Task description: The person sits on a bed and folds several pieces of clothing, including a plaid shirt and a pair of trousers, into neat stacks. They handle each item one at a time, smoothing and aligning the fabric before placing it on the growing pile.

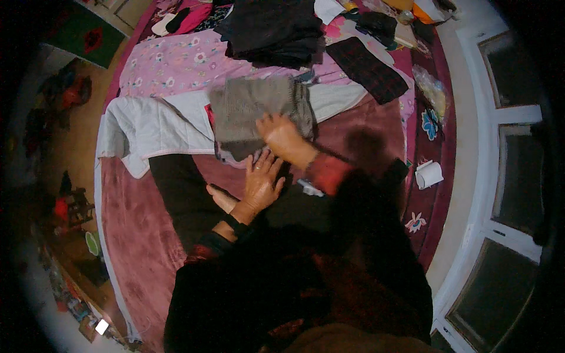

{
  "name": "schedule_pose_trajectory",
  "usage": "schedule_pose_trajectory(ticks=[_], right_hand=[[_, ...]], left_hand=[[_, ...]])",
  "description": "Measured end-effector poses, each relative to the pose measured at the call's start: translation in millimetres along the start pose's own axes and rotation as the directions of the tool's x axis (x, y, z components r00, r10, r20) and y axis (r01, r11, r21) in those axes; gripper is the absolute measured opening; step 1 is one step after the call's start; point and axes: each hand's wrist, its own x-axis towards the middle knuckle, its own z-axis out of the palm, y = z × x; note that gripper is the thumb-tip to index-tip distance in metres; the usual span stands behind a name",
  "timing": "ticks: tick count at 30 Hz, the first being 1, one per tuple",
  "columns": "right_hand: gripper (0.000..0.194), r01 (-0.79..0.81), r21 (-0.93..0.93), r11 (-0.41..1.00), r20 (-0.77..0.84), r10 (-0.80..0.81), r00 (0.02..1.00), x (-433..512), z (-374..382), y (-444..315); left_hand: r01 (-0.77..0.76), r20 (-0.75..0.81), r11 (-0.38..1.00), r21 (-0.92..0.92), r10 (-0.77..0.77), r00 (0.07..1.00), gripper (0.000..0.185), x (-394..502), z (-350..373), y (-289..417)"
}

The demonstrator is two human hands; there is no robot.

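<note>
A folded grey-brown ribbed garment (247, 106) lies before me on top of other folded cloth, on a bed. My right hand (280, 132) is over its lower right part, slightly blurred, with the fingertips on or just above the cloth. My left hand (262, 178), wearing a ring, is below the near edge of the pile, palm down with its fingers spread. Whether its fingertips touch the pile's edge cannot be told. A white quilted cloth (154, 125) lies under and beside the pile. Neither hand is seen holding anything.
Beyond lie a stack of dark folded clothes (273, 35) and a dark plaid folded cloth (367, 68). My leg in dark trousers (176, 189) stretches along the left. A white roll (428, 174) lies at the right, near the windows (518, 172). Plastic bags (430, 90) lie along the right edge.
</note>
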Motion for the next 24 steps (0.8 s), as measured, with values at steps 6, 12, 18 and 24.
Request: schedule_pose_trajectory(ticks=[6,12,18,24], right_hand=[[0.053,-0.118,0.142,0.983,0.092,0.106,0.99,-13.9,35.5,-24.3],[0.048,-0.117,0.292,0.949,0.064,0.102,0.993,-29.7,1.5,-11.3],[0.033,-0.263,0.476,0.839,0.232,0.168,0.958,-49.7,-26.2,-8.8],[0.037,-0.38,0.703,0.601,0.188,0.359,0.914,-91.8,-33.1,38.5]], left_hand=[[-0.022,-0.139,0.99,-0.137,0.003,0.99,0.038,-13.6,-16.5,-22.1],[0.018,-0.337,0.973,-0.229,-0.096,0.937,0.024,20.9,-65.9,-37.8],[-0.059,-0.421,0.998,-0.031,0.041,0.906,0.038,98.7,-83.6,-45.0],[0.014,-0.272,0.983,0.182,0.037,0.962,0.08,118.2,-35.2,-32.0]])
